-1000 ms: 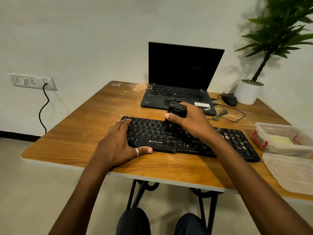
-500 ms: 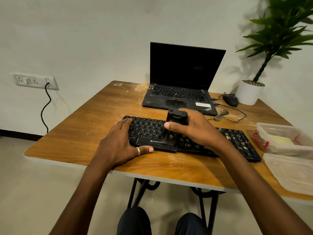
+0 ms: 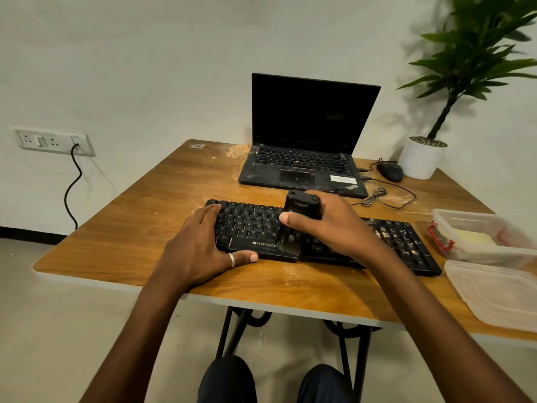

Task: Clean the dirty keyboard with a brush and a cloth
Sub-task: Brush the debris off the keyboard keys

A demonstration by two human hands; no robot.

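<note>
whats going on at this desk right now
A person is brushing a black keyboard on the wooden table. Their right hand grips a black brush, its bristles down on the keys near the middle of the front edge. Their left hand rests flat on the keyboard's left end, thumb at the front edge. Pale specks show on the keys at the right end. An open laptop with a dark screen sits behind.

A wooden table (image 3: pixel 130 228) stands against a white wall (image 3: pixel 145 53) on a pale floor (image 3: pixel 43 330).
</note>
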